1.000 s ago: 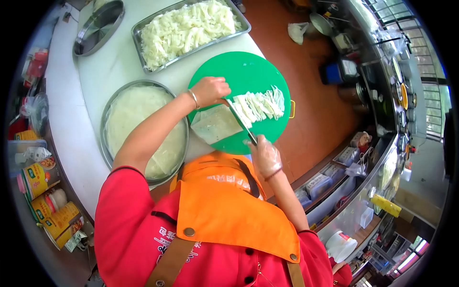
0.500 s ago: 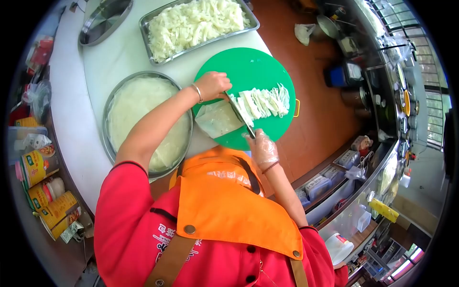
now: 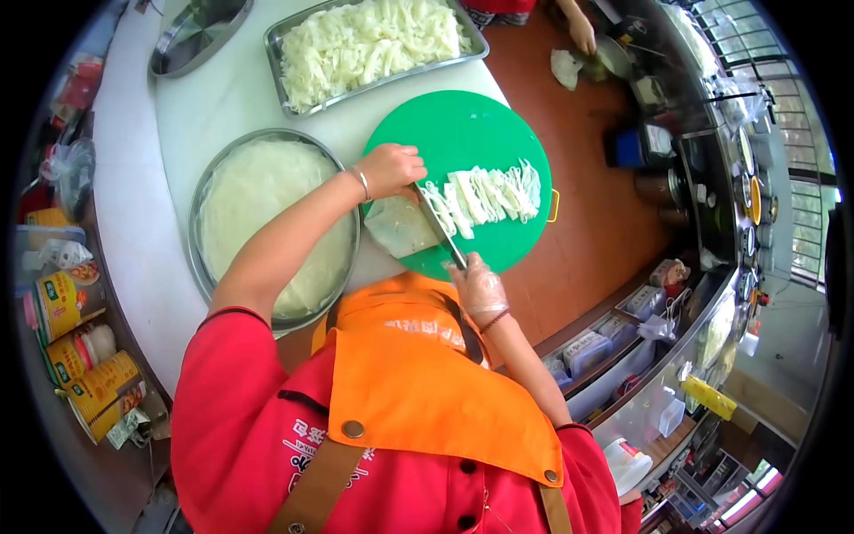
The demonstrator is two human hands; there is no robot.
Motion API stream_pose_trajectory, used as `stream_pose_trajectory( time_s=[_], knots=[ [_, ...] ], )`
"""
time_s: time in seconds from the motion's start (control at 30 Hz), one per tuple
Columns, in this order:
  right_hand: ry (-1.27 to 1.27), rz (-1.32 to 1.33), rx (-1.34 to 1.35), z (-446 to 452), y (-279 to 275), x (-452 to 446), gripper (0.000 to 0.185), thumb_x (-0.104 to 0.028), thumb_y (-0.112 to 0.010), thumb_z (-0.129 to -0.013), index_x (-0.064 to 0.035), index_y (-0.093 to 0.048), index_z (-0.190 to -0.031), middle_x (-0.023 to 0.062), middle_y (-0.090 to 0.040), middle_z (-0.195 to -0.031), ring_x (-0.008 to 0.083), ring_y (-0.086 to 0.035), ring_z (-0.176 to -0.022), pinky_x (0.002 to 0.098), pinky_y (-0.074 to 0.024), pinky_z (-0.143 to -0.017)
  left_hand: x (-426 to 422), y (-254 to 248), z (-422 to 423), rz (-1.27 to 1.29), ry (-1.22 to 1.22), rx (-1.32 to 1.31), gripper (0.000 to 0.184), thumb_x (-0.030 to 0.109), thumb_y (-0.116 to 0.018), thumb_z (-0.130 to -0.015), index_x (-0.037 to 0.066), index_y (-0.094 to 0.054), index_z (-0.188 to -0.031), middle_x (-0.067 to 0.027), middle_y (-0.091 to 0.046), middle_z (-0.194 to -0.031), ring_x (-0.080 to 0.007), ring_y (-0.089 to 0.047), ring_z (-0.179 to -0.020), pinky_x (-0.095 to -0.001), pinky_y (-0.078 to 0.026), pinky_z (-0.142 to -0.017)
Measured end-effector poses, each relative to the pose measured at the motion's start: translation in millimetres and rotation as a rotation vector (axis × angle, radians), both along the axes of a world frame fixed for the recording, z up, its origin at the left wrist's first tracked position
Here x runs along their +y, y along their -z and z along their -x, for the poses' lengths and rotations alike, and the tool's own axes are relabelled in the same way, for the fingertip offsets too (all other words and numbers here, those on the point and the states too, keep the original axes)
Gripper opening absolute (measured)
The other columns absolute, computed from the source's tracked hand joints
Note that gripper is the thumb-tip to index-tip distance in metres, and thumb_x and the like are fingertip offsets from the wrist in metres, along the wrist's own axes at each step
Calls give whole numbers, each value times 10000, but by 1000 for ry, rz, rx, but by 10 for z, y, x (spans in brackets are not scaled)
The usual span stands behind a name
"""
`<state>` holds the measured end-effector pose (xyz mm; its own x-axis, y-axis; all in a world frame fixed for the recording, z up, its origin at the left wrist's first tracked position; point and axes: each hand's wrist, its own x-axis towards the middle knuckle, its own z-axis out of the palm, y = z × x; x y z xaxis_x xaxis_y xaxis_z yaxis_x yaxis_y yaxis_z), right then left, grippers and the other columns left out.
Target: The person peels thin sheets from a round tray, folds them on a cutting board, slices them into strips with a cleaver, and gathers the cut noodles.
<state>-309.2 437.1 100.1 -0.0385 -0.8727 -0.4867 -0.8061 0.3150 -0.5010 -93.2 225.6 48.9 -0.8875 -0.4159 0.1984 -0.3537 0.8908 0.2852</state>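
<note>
A knife (image 3: 438,217) slants across a round green cutting board (image 3: 449,125). My right hand (image 3: 480,287), in a clear plastic glove, is closed around its handle at the near end. My left hand (image 3: 391,170), wearing a bracelet, is closed with its fingers at the blade's far end; their exact hold is partly hidden. Left of the blade lies a pale, folded noodle-like sheet (image 3: 400,228). To the right, cut white strips (image 3: 489,194) sit in a loose row, some of them against the blade.
A round metal pan (image 3: 200,245) of pale sheets stands left of the board. Behind is a rectangular metal tray (image 3: 286,100) heaped with cut strips. An empty-looking round pan (image 3: 169,67) sits far left. Another person's hand (image 3: 583,34) shows at the top right.
The knife's near end and my right hand have shifted slightly left and down. A gap shows among the strips near the blade. Another person's arm has appeared at the top.
</note>
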Motion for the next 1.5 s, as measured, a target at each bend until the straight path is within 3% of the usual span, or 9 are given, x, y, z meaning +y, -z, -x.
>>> stream_pose_trajectory(
  time_s=[0.17, 0.23, 0.77, 0.87, 0.9, 1.07, 1.27, 1.4, 1.5],
  knots=[
    [-68, 73, 16, 25, -130, 112, 400, -404, -553, -972, -9, -488, -987, 274, -641, -855, 463, -627, -790, 535, -502, -688, 151, -278, -70, 65, -18, 103, 353, 368, -777, -671, 114, -559, -783, -36, -559, -786, -247, -582, -834, -388, -498, -703],
    [-60, 78, -48, 12, 191, 194, 397, -403, -553, -970, -11, -488, -976, 273, -640, -838, 462, -627, -761, 540, -501, -666, 232, -35, -86, 7, -9, 48, 354, 365, -777, -670, 111, -559, -785, -38, -556, -787, -249, -579, -835, -385, -497, -710],
    [-88, 41, -36, -69, -81, 106, 363, -363, -580, -963, -7, -512, -973, 272, -647, -862, 471, -622, -750, 542, -493, -660, 266, -141, -277, -16, -77, 26, 360, 363, -789, -668, 112, -554, -774, -44, -560, -788, -258, -577, -849, -385, -496, -733],
    [-199, 214, -47, -149, 123, 93, 363, -362, -577, -967, -6, -505, -960, 271, -649, -839, 466, -623, -752, 536, -500, -687, 205, -25, -271, -7, -58, -7, 350, 350, -792, -663, 113, -564, -783, -43, -559, -790, -258, -574, -861, -385, -492, -743],
    [-35, -90, -41, -169, 63, 17, 329, -324, -601, -952, -22, -550, -1073, 276, -624, -957, 427, -635, -860, 513, -515, -747, 236, -9, -296, 2, -61, -13, 350, 347, -793, -660, 112, -566, -785, -42, -559, -792, -257, -573, -865, -387, -491, -746],
    [-229, 256, -50, -140, -54, 169, 376, -340, -596, -960, 27, -523, -1000, 275, -645, -825, 461, -633, -769, 507, -509, -653, 319, -261, -363, 39, -98, 19, 344, 329, -796, -644, 114, -566, -783, -37, -564, -804, -257, -568, -883, -388, -486, -754],
    [-41, -29, -129, -301, -4, -6, 406, -364, -600, -953, 32, -521, -1003, 303, -636, -843, 476, -628, -804, 521, -505, -684, 199, -56, -468, -26, -105, -52, 349, 324, -796, -645, 115, -561, -797, -36, -563, -817, -257, -565, -885, -389, -482, -759],
    [-110, 116, -114, -273, -142, 205, 429, -433, -572, -960, -15, -510, -1030, 298, -638, -883, 482, -620, -789, 545, -499, -688, 378, -324, -515, 25, -74, -27, 362, 360, -780, -669, 110, -558, -808, -38, -567, -824, -258, -564, -884, -387, -478, -755],
    [-88, 8, -72, -284, 112, 226, 436, -436, -570, -960, -12, -502, -1032, 298, -639, -879, 480, -619, -787, 542, -501, -680, 424, -96, -490, -3, -60, -48, 363, 371, -772, -680, 109, -561, -815, -38, -566, -825, -258, -563, -886, -388, -477, -754]
  ],
)
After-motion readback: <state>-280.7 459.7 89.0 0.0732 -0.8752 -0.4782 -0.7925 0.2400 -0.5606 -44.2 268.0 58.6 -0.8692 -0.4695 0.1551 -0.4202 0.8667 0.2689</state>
